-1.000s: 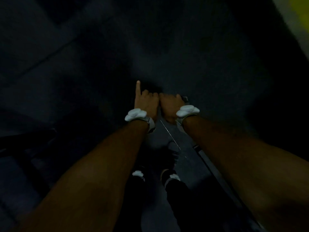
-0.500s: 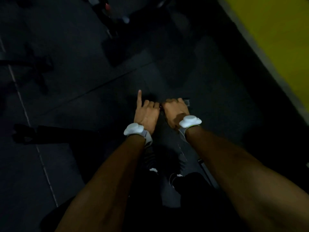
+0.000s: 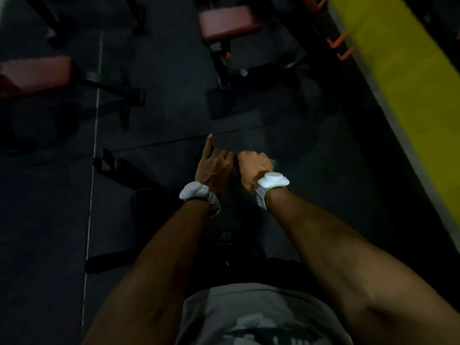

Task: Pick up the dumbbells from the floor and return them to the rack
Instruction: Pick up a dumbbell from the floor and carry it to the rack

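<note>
Left hand point(image 3: 214, 168) and right hand point(image 3: 252, 168) side by side, fingers curled round dark dumbbell point(image 3: 235, 165) held between them — left index finger straight, pointing ahead. Dumbbell mostly hidden in gloom. Bench point(image 3: 229, 21) well beyond hands; yellow wall point(image 3: 398, 70) off right.

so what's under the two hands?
Both hands, left and right, are curled round something dark, the left index finger straight. A grey edge shows past the right hand. Fingers and darkness hide the rest; below is dark floor.
</note>
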A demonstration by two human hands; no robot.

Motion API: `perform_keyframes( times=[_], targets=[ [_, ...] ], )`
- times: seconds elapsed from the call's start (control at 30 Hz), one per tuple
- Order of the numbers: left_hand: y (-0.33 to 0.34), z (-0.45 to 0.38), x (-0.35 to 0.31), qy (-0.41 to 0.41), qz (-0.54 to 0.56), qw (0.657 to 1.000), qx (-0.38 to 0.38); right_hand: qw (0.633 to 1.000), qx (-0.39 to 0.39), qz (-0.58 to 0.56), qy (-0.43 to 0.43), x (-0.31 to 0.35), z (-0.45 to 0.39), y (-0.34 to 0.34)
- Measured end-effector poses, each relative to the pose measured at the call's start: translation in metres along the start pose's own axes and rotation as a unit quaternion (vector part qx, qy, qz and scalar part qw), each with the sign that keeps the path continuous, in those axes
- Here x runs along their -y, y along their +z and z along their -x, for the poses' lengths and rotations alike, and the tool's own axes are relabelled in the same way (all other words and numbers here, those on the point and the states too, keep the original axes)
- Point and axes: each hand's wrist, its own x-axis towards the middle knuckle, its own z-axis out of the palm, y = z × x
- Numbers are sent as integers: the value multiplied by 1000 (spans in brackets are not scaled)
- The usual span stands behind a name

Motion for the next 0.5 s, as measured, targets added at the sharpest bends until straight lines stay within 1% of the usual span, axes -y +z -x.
perform_keyframes(
  times=[0.07, 0.13, 0.2, 0.3, 0.33, 0.37, 0.4, 0.5],
  targets=[
    [-11, 15, -5, -25, -5, 1000, 2, 999, 27, 18, -21, 5, 10, -3],
    [-18, 42, -15, -55, -19, 998, -14, 996, 51, 39, -67, 12, 30, -4],
    [-14, 58, -21, -80, -17, 997, 5, 994, 47, 47, -92, 15, 42, 2],
    [-26, 97, -30, -140, -24, 990, 9, 987, 45, 48, -147, 29, 69, 12],
    [-28, 110, -31, -154, -24, 988, -3, 984, 47, 60, -163, 34, 75, 15],
    [-31, 112, -36, -149, -29, 988, 2, 983, 47, 57, -167, 32, 76, 18],
    [-33, 125, -36, -158, -32, 987, -8, 979, 58, 53, -186, 39, 83, 20],
    [-57, 172, -26, -215, -37, 976, 0, 960, 73, 61, -263, 73, 105, 24]
  ],
)
